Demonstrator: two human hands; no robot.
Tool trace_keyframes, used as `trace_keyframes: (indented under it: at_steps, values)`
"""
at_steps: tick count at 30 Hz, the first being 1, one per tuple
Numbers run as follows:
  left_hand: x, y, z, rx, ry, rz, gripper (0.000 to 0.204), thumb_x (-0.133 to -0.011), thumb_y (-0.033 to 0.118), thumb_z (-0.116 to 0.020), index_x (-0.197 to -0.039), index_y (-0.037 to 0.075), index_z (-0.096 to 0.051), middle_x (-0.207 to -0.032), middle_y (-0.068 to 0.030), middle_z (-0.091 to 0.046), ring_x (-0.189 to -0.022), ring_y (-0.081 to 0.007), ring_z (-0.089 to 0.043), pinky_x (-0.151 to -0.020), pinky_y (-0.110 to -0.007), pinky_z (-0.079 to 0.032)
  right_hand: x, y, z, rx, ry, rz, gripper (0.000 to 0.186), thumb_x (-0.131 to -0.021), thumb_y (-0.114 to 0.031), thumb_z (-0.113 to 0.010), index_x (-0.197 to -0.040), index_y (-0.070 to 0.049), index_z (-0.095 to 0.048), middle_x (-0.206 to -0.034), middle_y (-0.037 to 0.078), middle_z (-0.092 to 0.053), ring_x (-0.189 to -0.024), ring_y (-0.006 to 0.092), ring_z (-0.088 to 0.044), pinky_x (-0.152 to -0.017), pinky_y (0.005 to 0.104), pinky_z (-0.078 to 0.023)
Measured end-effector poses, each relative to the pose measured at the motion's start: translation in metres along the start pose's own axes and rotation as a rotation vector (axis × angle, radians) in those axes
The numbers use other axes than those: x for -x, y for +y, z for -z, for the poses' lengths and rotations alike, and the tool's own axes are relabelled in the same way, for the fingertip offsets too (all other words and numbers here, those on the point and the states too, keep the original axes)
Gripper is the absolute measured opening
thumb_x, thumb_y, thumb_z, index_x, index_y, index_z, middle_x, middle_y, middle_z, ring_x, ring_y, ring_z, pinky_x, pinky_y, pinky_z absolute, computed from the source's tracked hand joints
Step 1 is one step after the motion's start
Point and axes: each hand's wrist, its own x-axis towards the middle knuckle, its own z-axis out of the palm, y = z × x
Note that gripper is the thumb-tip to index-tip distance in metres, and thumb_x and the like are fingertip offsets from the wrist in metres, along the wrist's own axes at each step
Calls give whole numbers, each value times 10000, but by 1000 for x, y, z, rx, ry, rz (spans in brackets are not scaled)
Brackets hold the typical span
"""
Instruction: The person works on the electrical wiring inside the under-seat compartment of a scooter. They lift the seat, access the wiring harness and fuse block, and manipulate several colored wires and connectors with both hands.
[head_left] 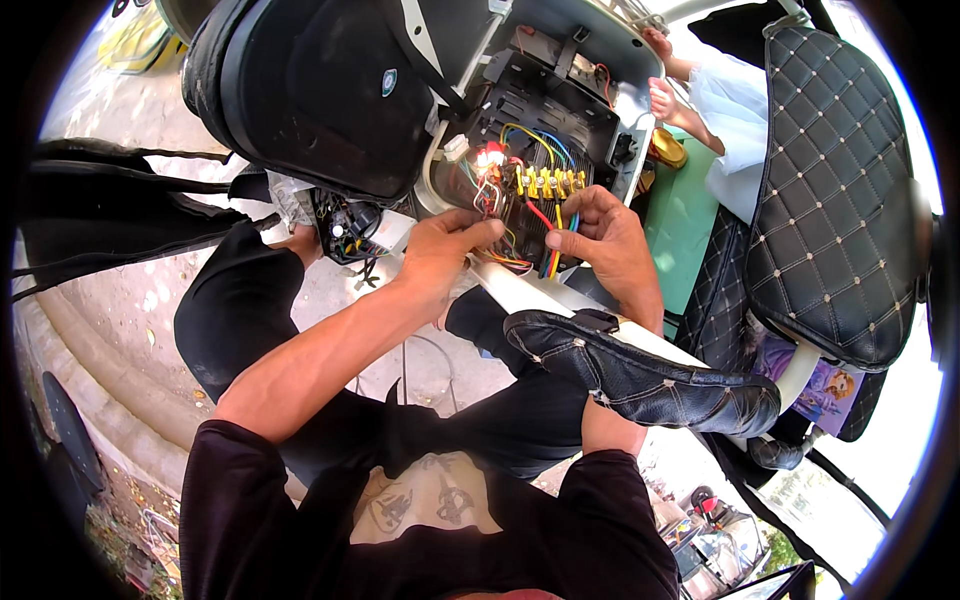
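Work location: the yellow-tabbed terminal strip on the black ribbed housing, inside the grey-walled compartment. Below the strip runs a thick red insulated cable; its lower end meets the thumb of the right hand. The right fingers are curled, thumb tip extended to the cable; whether they grip it cannot be told. The left hand is bent with thumb and forefinger drawn close, beside a bundle of thin multicoloured wires; a firm pinch cannot be confirmed.

Handling (judged): the red cable should be light and springy, its jacket smooth — hold it on the insulation, close to the end. The thin wires are probably limp and easily strained at their joints; support them near the white-and-red connector — never pull on single strands.
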Motion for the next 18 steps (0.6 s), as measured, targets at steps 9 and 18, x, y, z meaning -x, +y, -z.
trace_keyframes:
  at_steps: [9, 18]
  values:
    - [6, 0, 6, 230, -130, -17, 206, -1058, 172, -598, -1197, 30, -656, -1207, -83, -760, -998, -124, -648, -918, -310, -448, -1, 2, 0, -14, 2, 15, 423, -803, -48, -897, -1097, -15, -596, -959, 31, -672, -822, 76, -646, -710, 234, -529]
    - [13, 5, 5, 274, -173, -22, 270, -1075, 131, -524, -1300, -11, -566, -1404, -180, -653, -1264, -239, -613, -1068, -373, -459, -2, 8, 30, 169, 237, 50, 273, -915, -93, -740, -1151, 22, -664, -1011, 81, -725, -868, 132, -685, -761, 273, -548]
